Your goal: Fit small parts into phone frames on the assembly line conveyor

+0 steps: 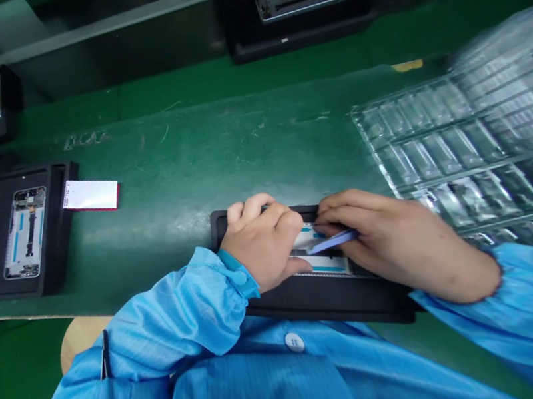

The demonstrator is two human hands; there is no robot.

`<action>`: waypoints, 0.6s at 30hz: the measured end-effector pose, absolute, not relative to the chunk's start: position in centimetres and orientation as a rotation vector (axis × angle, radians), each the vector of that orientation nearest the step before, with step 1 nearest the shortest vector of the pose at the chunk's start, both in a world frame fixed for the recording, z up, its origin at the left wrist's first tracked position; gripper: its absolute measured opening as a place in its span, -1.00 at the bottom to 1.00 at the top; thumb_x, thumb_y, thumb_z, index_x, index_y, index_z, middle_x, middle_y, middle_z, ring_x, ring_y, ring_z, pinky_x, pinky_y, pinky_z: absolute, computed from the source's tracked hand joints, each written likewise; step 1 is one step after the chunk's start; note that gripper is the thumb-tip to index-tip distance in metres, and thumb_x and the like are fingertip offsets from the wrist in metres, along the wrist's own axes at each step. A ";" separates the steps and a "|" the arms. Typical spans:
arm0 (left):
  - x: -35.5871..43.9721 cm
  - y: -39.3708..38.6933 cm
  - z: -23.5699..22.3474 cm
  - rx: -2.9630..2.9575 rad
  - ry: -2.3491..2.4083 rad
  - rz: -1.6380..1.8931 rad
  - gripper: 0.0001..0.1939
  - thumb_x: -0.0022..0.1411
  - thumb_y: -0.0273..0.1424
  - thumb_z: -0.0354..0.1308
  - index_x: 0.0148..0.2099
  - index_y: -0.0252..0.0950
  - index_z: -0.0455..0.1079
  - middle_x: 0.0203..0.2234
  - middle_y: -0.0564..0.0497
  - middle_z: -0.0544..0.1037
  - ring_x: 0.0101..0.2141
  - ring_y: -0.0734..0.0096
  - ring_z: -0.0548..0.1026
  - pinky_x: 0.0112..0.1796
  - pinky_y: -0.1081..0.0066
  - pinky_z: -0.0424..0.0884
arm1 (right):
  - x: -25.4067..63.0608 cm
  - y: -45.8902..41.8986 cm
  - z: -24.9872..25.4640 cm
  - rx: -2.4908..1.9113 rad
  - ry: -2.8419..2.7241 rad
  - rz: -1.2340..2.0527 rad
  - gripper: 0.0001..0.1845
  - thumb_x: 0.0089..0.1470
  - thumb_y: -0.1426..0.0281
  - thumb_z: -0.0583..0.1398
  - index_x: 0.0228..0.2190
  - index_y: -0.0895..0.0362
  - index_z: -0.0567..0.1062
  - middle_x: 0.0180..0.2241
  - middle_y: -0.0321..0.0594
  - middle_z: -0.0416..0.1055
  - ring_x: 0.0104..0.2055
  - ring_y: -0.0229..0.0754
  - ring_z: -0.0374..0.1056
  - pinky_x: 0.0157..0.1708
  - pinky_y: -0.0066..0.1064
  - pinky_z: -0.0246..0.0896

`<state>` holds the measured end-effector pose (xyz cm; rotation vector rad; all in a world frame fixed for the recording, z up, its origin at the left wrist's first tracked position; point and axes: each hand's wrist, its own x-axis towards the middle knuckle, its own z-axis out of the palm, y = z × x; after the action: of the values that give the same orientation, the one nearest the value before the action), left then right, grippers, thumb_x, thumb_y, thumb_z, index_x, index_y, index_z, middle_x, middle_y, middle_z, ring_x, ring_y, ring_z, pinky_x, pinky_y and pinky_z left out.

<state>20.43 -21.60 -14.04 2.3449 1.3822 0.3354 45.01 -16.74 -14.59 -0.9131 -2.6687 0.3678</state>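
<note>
Right fingers (342, 216) pinch a tool (332, 241) over the phone (325, 264), left fingers' (273, 215) hold unclear: fine work, I judge, wanting steadiness.

Black tray (333, 301): long, shallow, raised rim, flat on the table (184, 192). Phone frame (324, 263): silvery, blue strips, lies lengthwise inside the tray, both ends covered by my hands. Tool (332, 241): slim, purple-blue, dark thin tip, in my right grip (394, 240), slanting over the tray's middle; tip contact unclear.
</note>
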 end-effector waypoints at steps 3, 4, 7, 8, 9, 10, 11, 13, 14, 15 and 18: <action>20.4 -21.6 -14.0 2.348 1.378 0.347 -0.49 0.29 -0.08 0.50 0.09 -0.26 0.46 0.14 -0.17 0.62 0.31 -0.17 0.33 0.11 -0.01 0.23 | 45.7 -17.4 -15.6 -0.932 -2.587 0.315 -0.76 0.32 0.50 0.18 -0.08 0.06 0.62 -0.02 -0.12 0.62 -0.05 -0.07 0.59 -0.12 -0.24 0.51; 20.4 -21.6 -14.0 2.345 1.382 0.348 -0.51 0.30 -0.10 0.50 0.08 -0.25 0.46 0.14 -0.17 0.62 0.31 -0.16 0.33 0.11 -0.01 0.23 | 45.8 -17.6 -15.8 -0.923 -2.589 0.274 -0.76 0.34 0.48 0.19 -0.06 0.07 0.63 -0.01 -0.11 0.63 -0.06 -0.06 0.59 -0.12 -0.24 0.51; 20.5 -21.5 -14.1 2.326 1.398 0.338 -0.53 0.29 -0.11 0.50 0.07 -0.23 0.47 0.13 -0.16 0.63 0.30 -0.17 0.33 0.12 -0.03 0.22 | 45.7 -17.9 -16.2 -0.876 -2.636 0.155 -0.73 0.33 0.49 0.19 -0.05 0.10 0.66 -0.01 -0.08 0.64 -0.07 -0.03 0.59 -0.16 -0.23 0.48; 20.5 -21.5 -14.1 2.321 1.398 0.336 -0.53 0.28 -0.10 0.50 0.07 -0.23 0.47 0.13 -0.16 0.63 0.30 -0.17 0.33 0.12 -0.03 0.22 | 45.6 -18.0 -16.3 -0.866 -2.643 0.121 -0.74 0.32 0.50 0.20 -0.06 0.12 0.66 0.00 -0.07 0.64 -0.07 -0.03 0.59 -0.17 -0.24 0.46; 20.5 -21.5 -14.1 2.320 1.397 0.336 -0.52 0.28 -0.09 0.51 0.06 -0.23 0.47 0.13 -0.16 0.63 0.30 -0.18 0.33 0.12 -0.04 0.22 | 45.5 -17.9 -16.2 -0.861 -2.647 0.092 -0.75 0.31 0.51 0.21 -0.07 0.13 0.66 0.00 -0.07 0.64 -0.08 -0.04 0.58 -0.18 -0.25 0.44; 20.5 -21.5 -14.1 2.321 1.395 0.340 -0.51 0.27 -0.07 0.51 0.06 -0.23 0.47 0.13 -0.16 0.63 0.30 -0.18 0.33 0.12 -0.04 0.22 | 45.4 -17.9 -16.1 -0.860 -2.647 0.067 -0.78 0.30 0.52 0.22 -0.09 0.14 0.65 -0.01 -0.07 0.64 -0.11 -0.06 0.57 -0.19 -0.26 0.42; 20.5 -21.5 -14.1 2.324 1.395 0.344 -0.50 0.26 -0.07 0.52 0.05 -0.23 0.47 0.13 -0.16 0.62 0.30 -0.18 0.34 0.12 -0.03 0.23 | 45.2 -17.9 -16.0 -0.862 -2.650 0.049 -0.80 0.30 0.51 0.22 -0.11 0.15 0.65 -0.03 -0.07 0.64 -0.13 -0.08 0.56 -0.20 -0.28 0.40; 20.5 -21.5 -14.2 2.332 1.399 0.354 -0.50 0.26 -0.07 0.52 0.05 -0.24 0.47 0.14 -0.15 0.62 0.30 -0.17 0.34 0.11 -0.03 0.23 | 45.1 -17.8 -15.7 -0.864 -2.659 0.021 -0.83 0.32 0.50 0.21 -0.15 0.16 0.63 -0.06 -0.07 0.63 -0.18 -0.11 0.54 -0.23 -0.29 0.38; 20.5 -21.6 -14.2 2.337 1.400 0.359 -0.50 0.26 -0.07 0.52 0.06 -0.25 0.47 0.13 -0.15 0.63 0.30 -0.17 0.34 0.11 -0.03 0.24 | 45.0 -17.8 -15.6 -0.865 -2.662 0.011 -0.84 0.32 0.50 0.21 -0.16 0.16 0.62 -0.08 -0.08 0.63 -0.20 -0.11 0.53 -0.25 -0.29 0.37; 20.5 -21.6 -14.3 2.341 1.400 0.362 -0.50 0.27 -0.07 0.51 0.06 -0.25 0.47 0.13 -0.15 0.63 0.30 -0.17 0.34 0.11 -0.03 0.25 | 44.9 -17.9 -15.5 -0.871 -2.662 0.006 -0.84 0.32 0.50 0.20 -0.17 0.16 0.62 -0.08 -0.07 0.63 -0.21 -0.10 0.52 -0.25 -0.28 0.37; 20.5 -21.6 -14.4 2.354 1.398 0.368 -0.49 0.30 -0.07 0.49 0.09 -0.27 0.47 0.13 -0.14 0.63 0.30 -0.17 0.34 0.10 -0.04 0.26 | 44.7 -18.1 -15.3 -0.911 -2.662 0.000 -0.85 0.28 0.50 0.22 -0.20 0.14 0.62 -0.11 -0.09 0.63 -0.22 -0.09 0.51 -0.25 -0.25 0.34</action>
<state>20.46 -21.61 -14.36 2.3543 1.3980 0.3677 44.69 -18.13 -15.29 -0.9115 -2.6622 -0.0002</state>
